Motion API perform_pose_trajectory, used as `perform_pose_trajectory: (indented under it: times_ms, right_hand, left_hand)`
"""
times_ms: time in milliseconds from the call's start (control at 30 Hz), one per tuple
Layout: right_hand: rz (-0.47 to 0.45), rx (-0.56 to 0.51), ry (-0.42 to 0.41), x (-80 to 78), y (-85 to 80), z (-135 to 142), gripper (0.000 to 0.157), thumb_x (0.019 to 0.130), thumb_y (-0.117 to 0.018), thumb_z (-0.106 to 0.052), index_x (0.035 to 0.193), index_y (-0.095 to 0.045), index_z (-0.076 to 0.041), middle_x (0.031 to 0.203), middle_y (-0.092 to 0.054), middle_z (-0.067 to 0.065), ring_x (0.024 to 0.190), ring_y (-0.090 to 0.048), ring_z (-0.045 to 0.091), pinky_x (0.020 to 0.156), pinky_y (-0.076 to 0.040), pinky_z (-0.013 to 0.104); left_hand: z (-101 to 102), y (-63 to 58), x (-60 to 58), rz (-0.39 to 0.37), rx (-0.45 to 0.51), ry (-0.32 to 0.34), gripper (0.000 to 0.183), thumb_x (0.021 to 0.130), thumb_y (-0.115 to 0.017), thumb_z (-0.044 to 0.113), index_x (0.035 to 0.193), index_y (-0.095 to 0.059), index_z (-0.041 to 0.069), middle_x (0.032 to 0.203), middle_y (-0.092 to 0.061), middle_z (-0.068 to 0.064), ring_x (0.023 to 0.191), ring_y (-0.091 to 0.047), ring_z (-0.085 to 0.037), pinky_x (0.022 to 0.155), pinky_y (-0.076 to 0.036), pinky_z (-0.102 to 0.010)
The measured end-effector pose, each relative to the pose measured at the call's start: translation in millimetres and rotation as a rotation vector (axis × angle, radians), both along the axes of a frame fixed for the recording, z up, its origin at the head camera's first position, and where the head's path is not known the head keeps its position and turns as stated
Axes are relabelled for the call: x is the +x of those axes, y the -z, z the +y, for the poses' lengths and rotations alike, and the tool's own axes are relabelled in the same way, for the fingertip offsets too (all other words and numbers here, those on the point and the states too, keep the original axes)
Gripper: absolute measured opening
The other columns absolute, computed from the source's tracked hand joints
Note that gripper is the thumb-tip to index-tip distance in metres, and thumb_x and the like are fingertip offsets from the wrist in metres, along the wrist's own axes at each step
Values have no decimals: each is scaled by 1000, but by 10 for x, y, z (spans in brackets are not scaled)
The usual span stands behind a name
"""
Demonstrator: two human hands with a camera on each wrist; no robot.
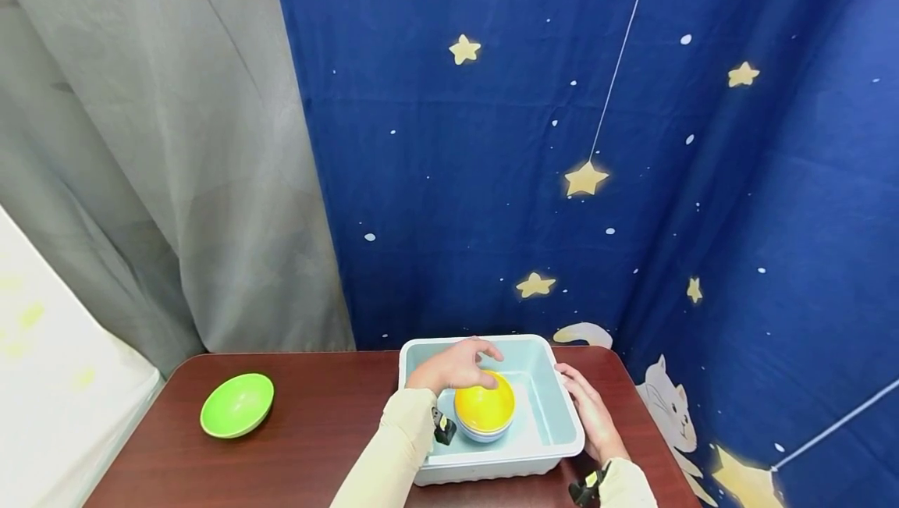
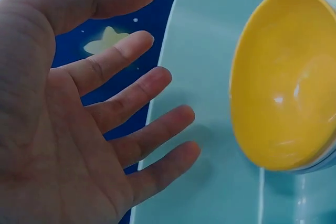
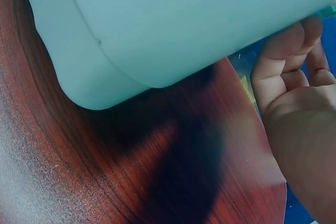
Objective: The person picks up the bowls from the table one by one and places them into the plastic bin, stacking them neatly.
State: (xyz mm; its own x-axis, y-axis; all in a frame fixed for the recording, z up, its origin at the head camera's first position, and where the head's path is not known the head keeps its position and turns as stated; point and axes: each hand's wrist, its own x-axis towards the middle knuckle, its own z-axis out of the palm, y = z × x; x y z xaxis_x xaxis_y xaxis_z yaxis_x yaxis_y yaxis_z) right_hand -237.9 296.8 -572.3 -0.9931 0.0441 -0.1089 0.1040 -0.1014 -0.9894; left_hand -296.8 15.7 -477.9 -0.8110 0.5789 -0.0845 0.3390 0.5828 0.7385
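Observation:
A yellow bowl point(image 1: 485, 406) sits stacked on a pale bluish bowl point(image 1: 483, 436) inside a light blue plastic basin point(image 1: 541, 445). My left hand point(image 1: 456, 366) is over the basin beside the yellow bowl, fingers spread and slightly bent. In the left wrist view, a gap separates this left hand point(image 2: 100, 103) from the yellow bowl point(image 2: 286, 80), and its palm holds nothing. Along the basin's right outer side lies my right hand point(image 1: 588, 414), its fingertips at the rim. The right wrist view shows its fingers point(image 3: 283, 51) against the basin wall point(image 3: 173, 30).
A green bowl point(image 1: 237, 406) rests alone on the left part of the dark red-brown table point(image 1: 316, 414). Behind the table hang a grey curtain point(image 1: 211, 180) and a blue curtain with stars point(image 1: 456, 180). The table's rounded right edge runs just beyond my right hand.

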Motion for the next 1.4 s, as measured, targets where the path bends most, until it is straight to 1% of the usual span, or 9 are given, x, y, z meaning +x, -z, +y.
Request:
perform_pose_trajectory:
  times_ms: [167, 300, 433, 533, 833, 1000, 1200, 1300, 1400]
  right_hand:
    - [1, 5, 4, 8, 11, 7, 47, 106, -50, -31, 146, -46, -7, 119, -68, -10, 104, -63, 9, 87, -53, 26]
    - [-2, 9, 10, 6, 17, 16, 47, 106, -50, -31, 147, -46, -7, 124, -67, -6, 107, -63, 11, 88, -53, 26]
    - [-5, 5, -8, -3, 20, 16, 49, 106, -50, -33, 148, -44, -9, 127, -66, -7, 110, -62, 11, 89, -53, 27]
    - [-2, 1, -16, -4, 22, 16, 49, 106, -50, -33, 149, -44, -9, 128, -65, -7, 111, -62, 11, 90, -53, 26]
    - [7, -13, -11, 1, 33, 11, 49, 106, -49, -33, 148, -44, -8, 125, -66, -8, 109, -62, 10, 89, -53, 27]
    - [-4, -13, -9, 1, 25, -4, 49, 106, -50, -34, 147, -44, -9, 126, -66, -8, 109, -62, 10, 90, -53, 27]
    - [-3, -18, -1, -2, 23, 4, 48, 106, -50, -34, 147, -45, -10, 124, -66, -9, 110, -62, 11, 90, -52, 27]
    - [-3, -17, -9, -1, 23, 7, 48, 106, -50, -35, 147, -45, -10, 124, -65, -11, 110, -61, 10, 91, -52, 27]
    - [-7, -13, -15, 5, 21, 8, 48, 106, -49, -35, 148, -45, -11, 124, -65, -12, 110, -61, 9, 91, -52, 27]
  left_hand:
    - [-67, -95, 26, 32, 10, -44, 36, 83, -77, 36, 118, -70, 30, 136, -60, -1, 122, -59, -28, 98, -54, -46]
    - [-111, -166, 35, 67, 52, -43, 38, 84, -78, 35, 121, -69, 29, 135, -62, 0, 124, -59, -30, 100, -53, -46]
    - [-155, -203, 59, 92, 101, -52, 41, 85, -78, 35, 124, -68, 27, 134, -64, 2, 125, -60, -27, 101, -53, -45]
    - [-187, -219, 89, 120, 117, -77, 41, 86, -78, 37, 125, -67, 29, 133, -64, 3, 123, -60, -23, 100, -54, -44]
    - [-342, -310, 155, 210, 200, -148, 45, 86, -80, 37, 128, -65, 29, 131, -66, 5, 126, -60, -28, 104, -52, -47]
    - [-467, -301, 167, 266, 194, -214, 49, 86, -80, 42, 130, -64, 30, 133, -64, 6, 129, -58, -25, 106, -52, -47]
    - [-628, -294, 195, 322, 145, -280, 61, 85, -80, 47, 139, -59, 28, 139, -61, 6, 129, -56, -23, 109, -49, -49]
    - [-715, -277, 209, 366, 128, -301, 66, 85, -80, 47, 142, -58, 23, 138, -61, 2, 127, -57, -24, 108, -49, -49]
    - [-798, -251, 220, 391, 114, -330, 65, 85, -80, 45, 141, -59, 21, 137, -62, 1, 127, -56, -25, 107, -49, -49]
